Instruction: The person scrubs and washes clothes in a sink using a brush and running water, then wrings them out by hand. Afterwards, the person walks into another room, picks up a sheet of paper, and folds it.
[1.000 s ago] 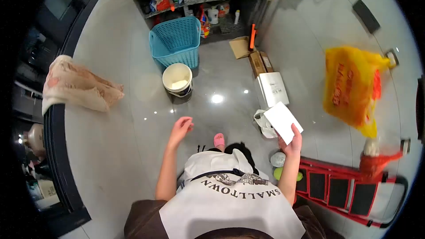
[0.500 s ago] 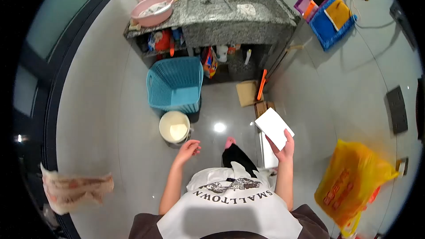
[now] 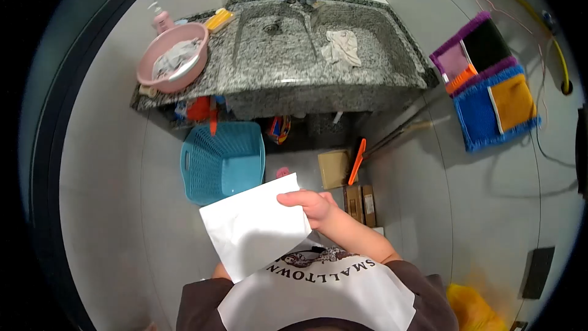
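Observation:
In the head view my right hand (image 3: 310, 206) pinches the right edge of a white paper sheet (image 3: 254, 227), thumb on top and fingers underneath. The sheet is roughly rectangular, tilted, and held in front of my chest. My left hand is hidden behind it; only a bit of the left forearm (image 3: 222, 271) shows below its lower left corner. Just beyond the sheet stands a blue plastic basket (image 3: 223, 159) on the floor.
Ahead is a granite sink (image 3: 269, 55) with a rag (image 3: 342, 48) in it. A pink basin (image 3: 174, 58) holding cloth sits on the left counter. Cardboard boxes (image 3: 360, 204) stand on the floor at right. Blue and purple mop cloths (image 3: 481, 110) hang on the right wall.
I have moved closer to the sink. My right hand has brought the white paper from the right to the middle, and my left hand has gone out of sight behind it.

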The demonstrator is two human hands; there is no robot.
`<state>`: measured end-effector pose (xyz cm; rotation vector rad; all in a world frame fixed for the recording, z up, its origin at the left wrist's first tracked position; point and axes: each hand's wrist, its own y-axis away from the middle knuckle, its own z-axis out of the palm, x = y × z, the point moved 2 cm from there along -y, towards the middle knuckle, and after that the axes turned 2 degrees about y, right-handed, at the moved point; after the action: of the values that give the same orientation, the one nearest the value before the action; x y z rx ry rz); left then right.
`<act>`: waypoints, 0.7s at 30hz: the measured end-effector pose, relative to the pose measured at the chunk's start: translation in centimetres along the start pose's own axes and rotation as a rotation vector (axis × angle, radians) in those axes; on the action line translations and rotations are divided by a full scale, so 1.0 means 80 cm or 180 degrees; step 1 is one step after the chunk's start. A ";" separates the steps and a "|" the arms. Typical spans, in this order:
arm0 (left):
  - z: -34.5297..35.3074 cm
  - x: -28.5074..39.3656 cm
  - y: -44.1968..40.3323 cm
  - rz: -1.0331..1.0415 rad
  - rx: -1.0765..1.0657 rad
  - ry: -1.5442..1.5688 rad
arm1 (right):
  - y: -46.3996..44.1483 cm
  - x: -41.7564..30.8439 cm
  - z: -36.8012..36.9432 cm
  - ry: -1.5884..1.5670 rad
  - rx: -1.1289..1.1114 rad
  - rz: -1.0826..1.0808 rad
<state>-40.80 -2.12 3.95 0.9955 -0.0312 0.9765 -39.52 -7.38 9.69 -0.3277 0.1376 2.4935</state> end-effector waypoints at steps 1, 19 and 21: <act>0.014 0.015 -0.018 0.0086 0.0041 -0.0018 | -0.011 -0.023 -0.006 0.0000 0.0002 -0.0022; 0.265 0.188 -0.248 0.0952 0.0622 -0.0220 | -0.119 -0.332 -0.083 0.0790 0.1805 0.0480; 0.285 0.194 -0.242 0.1056 0.0686 -0.0206 | -0.116 -0.349 -0.062 0.0935 0.1963 0.0494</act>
<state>-9.07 -11.36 10.57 1.2454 -0.1518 1.2693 -11.18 -16.51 12.13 -0.4242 1.0557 2.3869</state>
